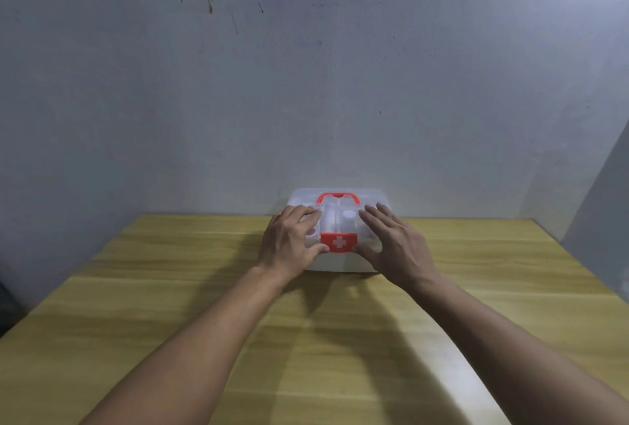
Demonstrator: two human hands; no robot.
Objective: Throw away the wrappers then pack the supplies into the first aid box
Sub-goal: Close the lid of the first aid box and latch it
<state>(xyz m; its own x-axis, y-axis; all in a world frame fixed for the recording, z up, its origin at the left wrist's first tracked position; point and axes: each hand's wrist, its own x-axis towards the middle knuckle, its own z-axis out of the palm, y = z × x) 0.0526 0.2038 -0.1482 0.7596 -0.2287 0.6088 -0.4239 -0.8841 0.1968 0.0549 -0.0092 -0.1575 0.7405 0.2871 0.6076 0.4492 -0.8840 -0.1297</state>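
Nearest to us, two bare forearms reach forward from the bottom corners of the view over a yellowish wooden table [177, 305] with a pale grain, and they converge on the one thing standing on it. At twelve o'clock from us, at the far edge of the table and close against a grey, scuffed plaster wall [306, 84], sits the translucent white plastic first aid box [340, 263] with rounded corners. Its lid is down. On top we see a red folding carry handle [337, 198], lying flat toward the wall side, and at the front middle a red latch [339, 243] bearing a white cross; we find no brand name or other writing on the box, only that cross. Through the cloudy lid we make out pale rounded shapes, perhaps small bottles or rolls, but they are too blurred for us to name.

Our left hand [292, 244] lies on the lid at the nine o'clock side of the latch, fingers spread and curved over the top, the thumb pressing at the front edge just beside the latch's left end. Our right hand [394, 247] mirrors it at the three o'clock side, fingers flat and splayed over the lid, the thumb touching the front edge by the latch's right end. Neither hand is closed around anything; both rest open-palmed on the box. Both arms cast dark shadows on the wood toward us.
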